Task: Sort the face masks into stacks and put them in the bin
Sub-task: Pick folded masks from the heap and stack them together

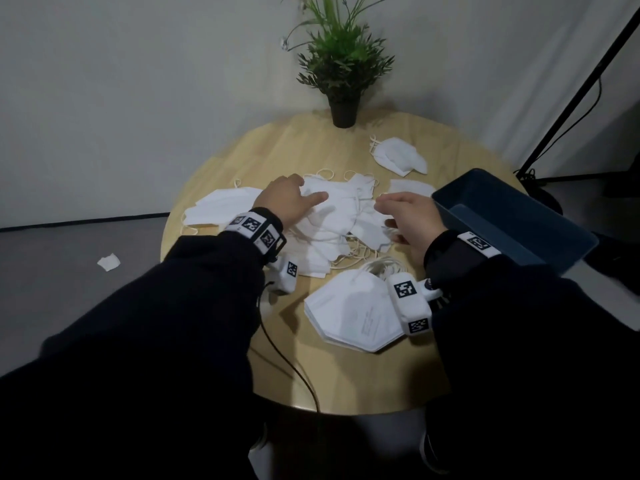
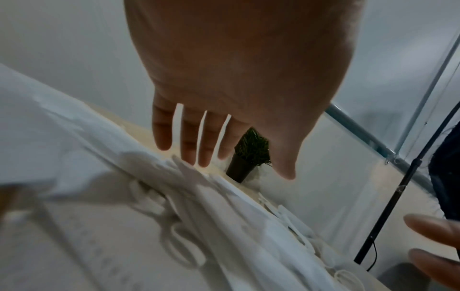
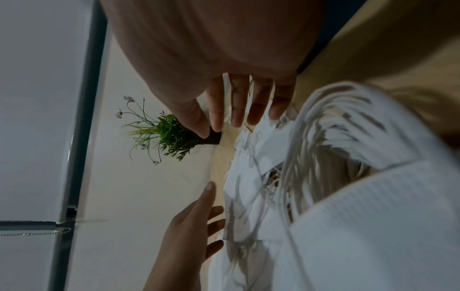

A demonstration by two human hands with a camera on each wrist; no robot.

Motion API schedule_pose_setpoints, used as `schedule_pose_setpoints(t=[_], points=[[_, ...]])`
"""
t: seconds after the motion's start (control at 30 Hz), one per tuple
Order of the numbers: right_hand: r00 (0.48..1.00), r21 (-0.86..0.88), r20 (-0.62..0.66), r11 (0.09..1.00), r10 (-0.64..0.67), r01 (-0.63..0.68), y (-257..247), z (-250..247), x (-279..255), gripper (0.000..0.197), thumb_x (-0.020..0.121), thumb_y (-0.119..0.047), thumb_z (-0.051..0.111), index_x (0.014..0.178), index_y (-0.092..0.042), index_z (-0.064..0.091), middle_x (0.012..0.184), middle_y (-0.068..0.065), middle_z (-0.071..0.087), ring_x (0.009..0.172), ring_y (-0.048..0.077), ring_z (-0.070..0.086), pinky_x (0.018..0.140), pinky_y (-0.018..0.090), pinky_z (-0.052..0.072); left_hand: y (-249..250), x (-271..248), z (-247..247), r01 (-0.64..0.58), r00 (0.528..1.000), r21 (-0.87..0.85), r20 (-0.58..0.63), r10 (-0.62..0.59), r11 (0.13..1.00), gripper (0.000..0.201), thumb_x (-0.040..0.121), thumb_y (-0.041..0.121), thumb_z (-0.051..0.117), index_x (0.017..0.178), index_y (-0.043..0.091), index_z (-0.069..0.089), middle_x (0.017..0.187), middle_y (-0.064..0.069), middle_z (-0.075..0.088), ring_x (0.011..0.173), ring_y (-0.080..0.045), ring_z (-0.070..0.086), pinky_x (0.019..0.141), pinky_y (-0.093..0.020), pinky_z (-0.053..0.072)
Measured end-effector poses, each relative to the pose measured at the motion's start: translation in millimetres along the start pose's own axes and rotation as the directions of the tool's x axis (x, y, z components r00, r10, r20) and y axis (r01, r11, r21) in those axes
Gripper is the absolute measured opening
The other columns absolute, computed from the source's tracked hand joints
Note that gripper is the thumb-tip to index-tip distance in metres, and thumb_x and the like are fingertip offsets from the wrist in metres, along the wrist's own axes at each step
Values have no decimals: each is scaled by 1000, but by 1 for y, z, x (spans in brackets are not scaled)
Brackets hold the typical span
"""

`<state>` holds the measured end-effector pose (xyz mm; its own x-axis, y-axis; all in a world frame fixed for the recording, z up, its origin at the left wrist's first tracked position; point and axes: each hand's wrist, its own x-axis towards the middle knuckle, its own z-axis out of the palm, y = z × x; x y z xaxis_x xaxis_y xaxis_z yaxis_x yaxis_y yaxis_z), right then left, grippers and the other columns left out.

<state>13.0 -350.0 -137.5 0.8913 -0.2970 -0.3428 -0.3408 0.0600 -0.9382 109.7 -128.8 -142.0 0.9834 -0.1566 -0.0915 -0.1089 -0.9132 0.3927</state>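
Observation:
A loose pile of white face masks (image 1: 332, 220) with tangled ear loops lies in the middle of the round wooden table (image 1: 242, 157). My left hand (image 1: 308, 192) hovers flat over its left side, fingers straight (image 2: 196, 149), tips touching the masks. My right hand (image 1: 384, 213) reaches over the pile's right side with fingers extended (image 3: 236, 110) and holds nothing that I can see. Sorted stacks lie at the left (image 1: 221, 206), near the front edge (image 1: 349, 313) and at the back right (image 1: 398, 155). The blue bin (image 1: 512, 220) stands at the table's right edge.
A potted plant (image 1: 343, 74) stands at the back of the table. One single mask (image 1: 410, 187) lies beside the bin. A white scrap (image 1: 109, 262) lies on the floor at the left. A black stand pole (image 1: 581, 88) with a cable rises at the right.

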Motion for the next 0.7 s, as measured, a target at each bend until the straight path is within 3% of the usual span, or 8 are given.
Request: schedule_pose_setpoints(t=[0.13,0.23,0.33,0.4,0.47,0.53,0.6,0.7], points=[[1000,-8,-11,1000,7,-7,2,7,3,17,94,-16,72,110,-13,74,102,3,67,90,20,56,63,28,43,13,5,11,62,992,111,106,-74,992,74,81,54,82,135,11,55,131,-10,64,115,-29,61,83,-35,47],[999,-13,-23,999,-30,30,2,10,2,14,93,-18,75,106,-15,73,104,1,69,97,20,60,69,30,46,16,7,-1,108,993,-122,53,-102,987,73,77,37,91,136,12,58,133,-6,63,112,-24,60,85,-32,45],[988,-66,-26,986,-154,152,0,13,-4,39,89,-30,82,122,-18,66,118,0,66,108,15,64,86,29,50,23,-6,-31,77,996,-415,-8,-88,907,73,74,27,94,137,17,59,122,0,63,110,-19,64,90,-32,51],[983,-55,13,981,-185,185,-3,15,-10,58,84,-39,85,133,-24,57,121,-3,62,110,11,63,88,31,51,29,-23,-49,19,1000,-579,26,-4,815,64,76,16,92,132,21,61,112,1,70,99,-19,72,84,-33,59],[984,9,78,987,-162,162,-6,18,-14,67,82,-40,87,138,-27,52,121,-3,65,107,13,68,88,34,56,33,-43,-61,-51,994,-667,36,101,743,60,79,8,88,130,24,62,108,-8,76,94,-23,77,77,-36,63],[982,78,142,990,-125,115,-9,21,-15,59,85,-30,86,135,-20,56,114,0,72,98,17,73,83,39,60,34,-57,-66,-103,988,-689,11,152,718,53,81,6,86,127,25,67,110,-9,77,94,-22,78,76,-37,63],[976,86,178,990,-122,108,-9,22,-16,41,88,-18,83,124,-7,67,99,3,74,86,19,71,83,41,61,30,-65,-64,-124,986,-678,0,169,725,34,85,8,83,116,19,75,108,-3,79,96,-21,77,84,-40,62],[986,66,124,992,-113,105,-6,22,-16,27,92,-12,77,112,4,68,91,8,65,79,19,64,82,44,63,16,-70,-62,-118,989,-634,-8,146,765,14,91,13,77,102,21,82,104,3,80,99,-20,76,95,-46,60]])
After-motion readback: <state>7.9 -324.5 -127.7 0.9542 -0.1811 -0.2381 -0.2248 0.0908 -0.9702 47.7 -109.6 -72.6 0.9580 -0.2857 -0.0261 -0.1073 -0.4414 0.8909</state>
